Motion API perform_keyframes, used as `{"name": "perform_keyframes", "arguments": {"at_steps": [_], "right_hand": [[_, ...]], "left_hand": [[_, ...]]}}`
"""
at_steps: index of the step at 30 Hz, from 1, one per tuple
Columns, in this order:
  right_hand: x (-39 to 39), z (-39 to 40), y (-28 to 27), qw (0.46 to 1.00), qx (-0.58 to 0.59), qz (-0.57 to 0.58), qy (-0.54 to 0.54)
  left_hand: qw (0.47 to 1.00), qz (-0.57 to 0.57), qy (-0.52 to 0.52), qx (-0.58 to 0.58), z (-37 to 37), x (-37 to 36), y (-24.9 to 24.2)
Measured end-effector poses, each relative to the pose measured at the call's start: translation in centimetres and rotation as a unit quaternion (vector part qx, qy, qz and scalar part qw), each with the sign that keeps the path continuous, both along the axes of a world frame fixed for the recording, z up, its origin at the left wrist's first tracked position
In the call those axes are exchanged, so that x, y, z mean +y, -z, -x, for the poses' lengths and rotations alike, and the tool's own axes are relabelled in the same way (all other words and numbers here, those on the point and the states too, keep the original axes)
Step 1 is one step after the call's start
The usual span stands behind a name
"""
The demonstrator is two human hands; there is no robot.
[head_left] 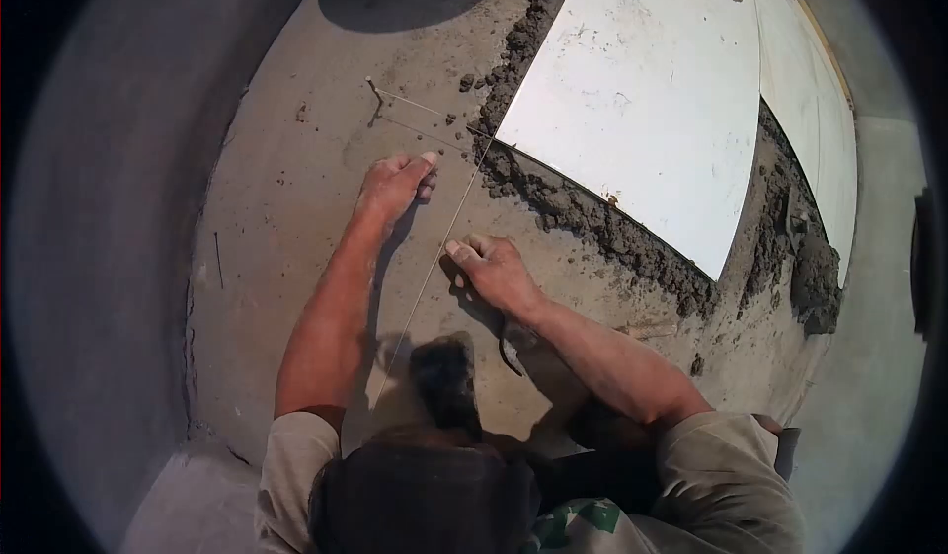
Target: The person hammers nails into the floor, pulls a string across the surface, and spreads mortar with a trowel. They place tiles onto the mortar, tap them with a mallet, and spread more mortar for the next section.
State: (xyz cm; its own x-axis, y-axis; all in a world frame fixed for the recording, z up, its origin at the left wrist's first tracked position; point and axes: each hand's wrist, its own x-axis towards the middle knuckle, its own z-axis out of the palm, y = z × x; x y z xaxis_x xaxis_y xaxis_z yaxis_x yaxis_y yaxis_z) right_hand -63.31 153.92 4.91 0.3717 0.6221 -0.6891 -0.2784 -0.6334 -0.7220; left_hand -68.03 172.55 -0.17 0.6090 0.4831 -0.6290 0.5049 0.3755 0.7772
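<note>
A thin string (420, 297) runs from the near corner of a large white tile (642, 110) down toward my feet. My right hand (497, 273) is closed, thumb and forefinger pinched at the string. To the left of the string, my left hand (395, 187) hovers over the concrete floor with its fingers pressed together; whatever they may hold is too small to make out. Beyond it, a nail (373, 88) stands in the floor, and a second length of string (413, 105) stretches from it toward the tile corner.
Dark, crumbly mortar (592, 220) lines the tile's edges. More white tiles (805, 90) lie to the right, beside a mortar-covered tool (815, 268). A thin dark rod (218, 260) lies at left. Walls border both sides; a dark shoe (444, 381) is below my hands.
</note>
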Motion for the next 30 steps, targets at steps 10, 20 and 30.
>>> {"name": "perform_keyframes", "arguments": {"at_steps": [10,20,30], "right_hand": [[-0.4,0.2,1.9,0.992,-0.099,-0.017,-0.075],[-0.5,0.3,2.8,0.989,-0.118,0.002,-0.084],[-0.3,0.4,3.1,0.988,-0.139,-0.005,-0.063]], "left_hand": [[1.0,-0.011,0.006,0.006,0.0,-0.1,-0.4],[1.0,-0.021,0.001,0.002,0.1,-0.1,0.4],[1.0,-0.006,-0.009,0.0,0.1,-0.1,0.0]]}}
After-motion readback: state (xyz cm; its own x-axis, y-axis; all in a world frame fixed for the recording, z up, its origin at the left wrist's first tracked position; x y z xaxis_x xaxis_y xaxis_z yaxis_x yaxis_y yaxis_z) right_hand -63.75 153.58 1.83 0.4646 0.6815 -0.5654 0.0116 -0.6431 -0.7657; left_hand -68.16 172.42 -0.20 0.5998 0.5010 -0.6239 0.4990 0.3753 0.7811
